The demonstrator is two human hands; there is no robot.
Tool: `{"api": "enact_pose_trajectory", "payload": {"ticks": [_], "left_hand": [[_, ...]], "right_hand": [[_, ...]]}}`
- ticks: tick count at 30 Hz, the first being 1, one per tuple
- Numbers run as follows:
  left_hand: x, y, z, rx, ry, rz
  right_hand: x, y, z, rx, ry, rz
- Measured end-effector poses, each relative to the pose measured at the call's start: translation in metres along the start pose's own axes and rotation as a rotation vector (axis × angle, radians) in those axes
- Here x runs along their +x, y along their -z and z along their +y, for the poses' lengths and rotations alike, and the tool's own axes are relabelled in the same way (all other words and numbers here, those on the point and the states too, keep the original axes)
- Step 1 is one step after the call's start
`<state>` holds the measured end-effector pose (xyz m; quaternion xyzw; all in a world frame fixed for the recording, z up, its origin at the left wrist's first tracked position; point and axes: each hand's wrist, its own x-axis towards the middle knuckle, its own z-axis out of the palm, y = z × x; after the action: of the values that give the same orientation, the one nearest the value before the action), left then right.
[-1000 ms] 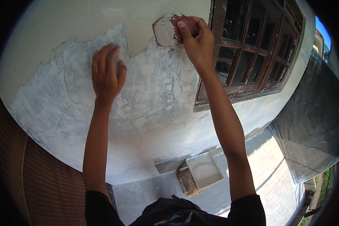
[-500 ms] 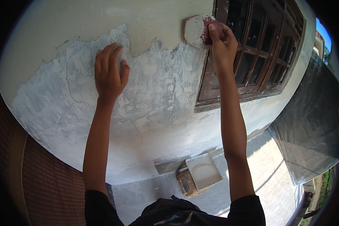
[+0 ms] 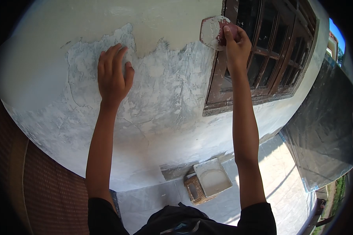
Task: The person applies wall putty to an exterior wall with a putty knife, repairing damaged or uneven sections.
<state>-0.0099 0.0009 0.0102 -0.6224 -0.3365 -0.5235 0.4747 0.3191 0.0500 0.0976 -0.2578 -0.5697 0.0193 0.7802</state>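
Observation:
My right hand (image 3: 237, 47) grips a dark red scraper (image 3: 212, 33) between thumb and fingers. White paste coats the scraper's left part, which lies at the wall beside the upper left of the window frame. My left hand (image 3: 114, 74), holding nothing, rests with fingers apart over the patchy grey-white area of the wall (image 3: 161, 82). Above that area the wall has a cream coating with a ragged lower edge.
A brown wooden window (image 3: 259, 58) with glass panes fills the upper right. Below, a square tray (image 3: 227, 179) of white paste sits on a woven basket (image 3: 193, 192) on the tiled floor. Dark sheeting (image 3: 321, 129) hangs at the right.
My right hand and the scraper have moved slightly right, toward the window frame. My left hand has hardly moved.

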Motion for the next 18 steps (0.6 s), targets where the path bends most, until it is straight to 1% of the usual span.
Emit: {"api": "enact_pose_trajectory", "payload": {"ticks": [2,3,5,9,11,12,15,17,18], "left_hand": [[0.000,0.000,0.001,0.005,-0.003,0.016],[0.000,0.000,0.001,0.005,-0.003,0.018],[0.001,-0.001,0.002,0.009,0.002,0.017],[0.000,0.000,0.000,-0.001,0.002,0.009],[0.000,0.000,0.000,-0.003,-0.006,0.010],[0.000,0.000,0.000,-0.007,-0.007,0.011],[0.000,0.001,0.000,-0.010,0.002,-0.005],[0.000,0.001,0.000,-0.002,0.000,-0.001],[0.000,0.001,0.000,0.000,0.002,0.000]], "right_hand": [[0.003,0.013,0.000,0.003,-0.055,0.064],[0.003,0.014,0.002,0.003,-0.054,0.064],[-0.003,0.008,-0.012,0.120,-0.059,0.044],[-0.024,-0.036,-0.032,0.206,-0.009,-0.116],[-0.035,-0.054,-0.039,0.129,-0.025,-0.170],[-0.037,-0.059,-0.038,0.098,0.034,-0.178],[-0.032,-0.054,-0.024,0.077,0.019,-0.125],[-0.021,-0.035,-0.011,0.125,0.047,-0.097],[-0.015,-0.022,-0.006,0.120,-0.005,-0.063]]}}
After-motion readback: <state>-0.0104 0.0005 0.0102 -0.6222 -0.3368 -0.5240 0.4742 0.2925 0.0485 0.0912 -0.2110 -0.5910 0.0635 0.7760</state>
